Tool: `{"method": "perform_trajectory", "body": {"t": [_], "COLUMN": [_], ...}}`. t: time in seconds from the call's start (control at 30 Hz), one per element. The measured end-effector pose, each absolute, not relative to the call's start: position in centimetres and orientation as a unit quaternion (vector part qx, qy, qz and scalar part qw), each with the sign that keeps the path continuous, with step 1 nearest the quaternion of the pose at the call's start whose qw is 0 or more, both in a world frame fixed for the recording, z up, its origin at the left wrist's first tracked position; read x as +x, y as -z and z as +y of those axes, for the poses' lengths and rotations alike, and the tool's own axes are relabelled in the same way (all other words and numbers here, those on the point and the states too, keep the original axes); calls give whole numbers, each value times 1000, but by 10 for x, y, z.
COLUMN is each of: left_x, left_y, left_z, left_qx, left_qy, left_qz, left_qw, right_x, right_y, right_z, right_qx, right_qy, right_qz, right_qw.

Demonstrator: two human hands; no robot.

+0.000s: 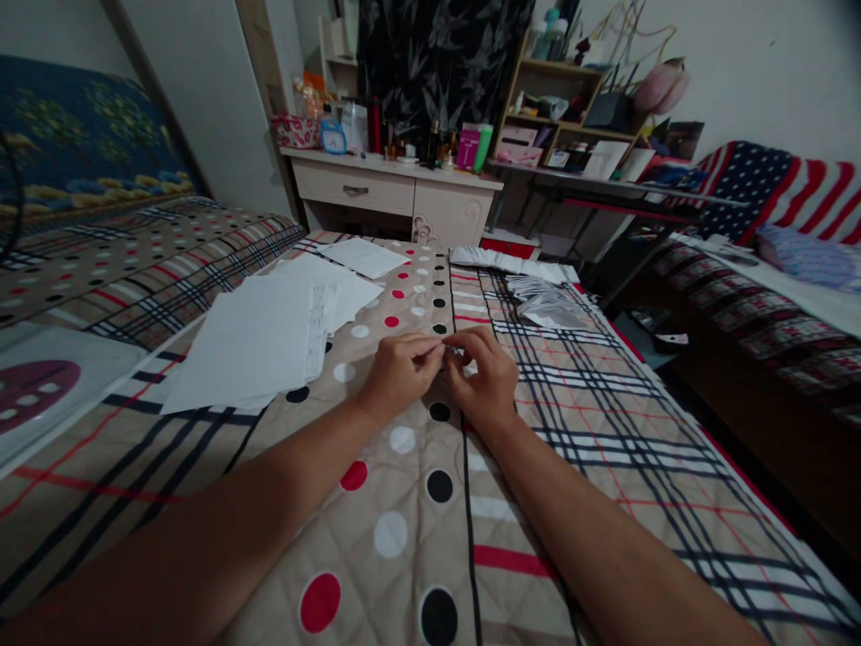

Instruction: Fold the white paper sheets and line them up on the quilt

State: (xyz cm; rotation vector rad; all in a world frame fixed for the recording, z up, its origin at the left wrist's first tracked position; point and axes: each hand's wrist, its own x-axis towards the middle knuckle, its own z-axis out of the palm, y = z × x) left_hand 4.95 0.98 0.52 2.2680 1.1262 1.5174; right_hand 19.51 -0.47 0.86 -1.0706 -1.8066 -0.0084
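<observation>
My left hand [405, 372] and my right hand [482, 372] meet fingertip to fingertip over the middle of the patterned bedspread [417, 502]. Thumb and fingers of each hand are pinched together. Whatever lies between them is too small or too hidden to make out. Left of my hands, a loose stack of white paper sheets [246, 336] is fanned out, the top one with a printed strip along its right edge. Beyond my right hand, a pile of shiny silvery packets [548, 301] lies on the plaid part.
Behind the silvery packets is a long crumpled whitish bundle [511, 264]. Another white sheet [367, 257] lies past the stack. A white bag with a purple print [60, 390] is at the left. A dresser [383, 193] stands beyond the bed; the bed's edge drops off at right.
</observation>
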Motion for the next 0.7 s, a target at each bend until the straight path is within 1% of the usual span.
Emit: {"method": "perform_trajectory", "body": {"t": [0.27, 0.47, 0.6, 0.7], "left_x": [50, 48, 46, 41], "left_y": [-2, -4, -4, -2], "left_z": [13, 16, 17, 21], "left_qx": [720, 742, 741, 727], "left_qy": [-517, -522, -525, -529], "left_qz": [443, 411, 409, 429], "left_qw": [134, 91, 86, 88], "right_x": [194, 195, 198, 204], "right_y": [-9, -10, -7, -3], "right_z": [-4, -1, 2, 9], "right_qx": [-441, -436, -448, -482], "right_qy": [-24, -60, -93, -135], "right_qz": [-743, -730, -705, -652], "right_qw": [502, 523, 542, 570]}}
